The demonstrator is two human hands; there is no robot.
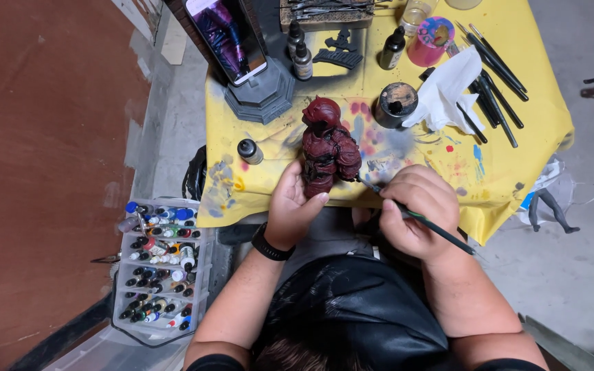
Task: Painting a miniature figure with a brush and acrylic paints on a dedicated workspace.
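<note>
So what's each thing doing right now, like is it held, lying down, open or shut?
Left hand: holds the figure from below.
Red figure: upright, held.
Right hand: grips the brush.
Brush: tip touching the figure.
Phone: propped up, screen on.
Dropper bottles: upright, capped.
Spare brushes: lying flat.
White tissue: crumpled.
Paint tray: on the floor, full of bottles.

Black watch point(271, 245) on the wrist (bare forearms), black shirt point(352, 309).
</note>
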